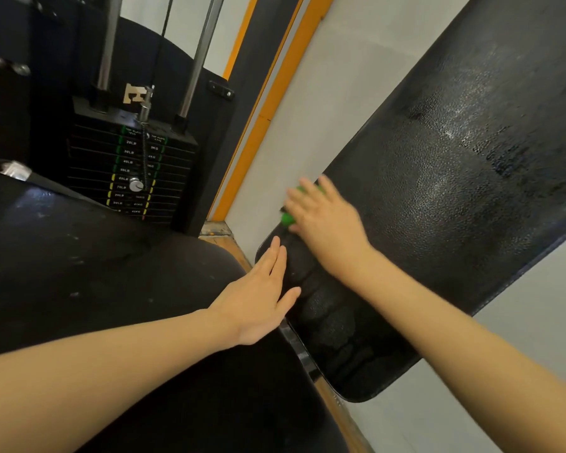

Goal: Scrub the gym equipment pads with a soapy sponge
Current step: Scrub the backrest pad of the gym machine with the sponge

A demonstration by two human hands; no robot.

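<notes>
my right hand [324, 223]: fingers spread, pressing green sponge [287, 218] under them | my left hand [262, 295]: fingers straight together against back pad [455, 191] edge

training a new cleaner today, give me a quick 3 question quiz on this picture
1. True or false: the right hand presses a green sponge against the back pad.
2. Which hand lies flat with straight fingers at the pad's edge? A) left hand B) right hand C) neither
3. Fill in: behind the seat pad stands a weight ____ with numbered plates.

Key: 1 true; 2 A; 3 stack
</notes>
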